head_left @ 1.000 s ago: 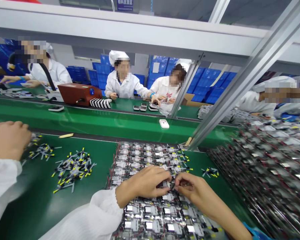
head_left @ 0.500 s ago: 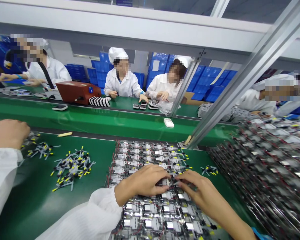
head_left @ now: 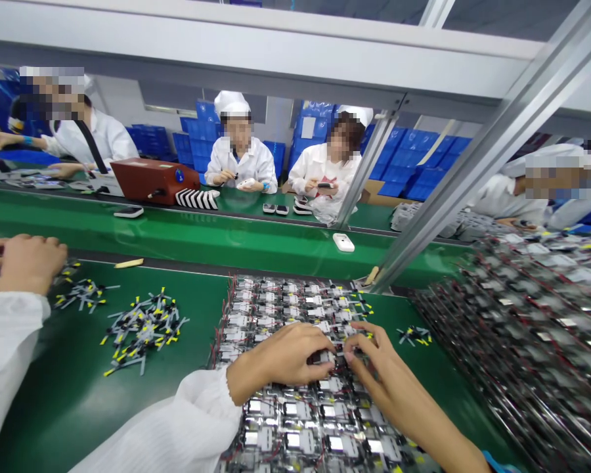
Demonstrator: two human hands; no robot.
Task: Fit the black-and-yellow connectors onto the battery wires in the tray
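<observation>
A clear tray holds rows of small electronic modules with silver and white blocks and thin red wires. Over its middle, my left hand has thumb and fingers closed around one module sitting in its row. From the right, my right hand meets that module's right end with its fingertips pinched together; whatever they hold is too small to make out. Small grey-and-black parts with yellow tips stick out along the tray's upper right edge.
Loose yellow-tipped parts lie in a pile on the left and a small cluster on the right. Stacked filled trays rise at right. A co-worker's hand is at far left. Beyond, a green conveyor belt carries white devices.
My right hand's fingers have lifted and curled more at the module's end, while my left hand stays put. White devices on the belt have shifted right.
</observation>
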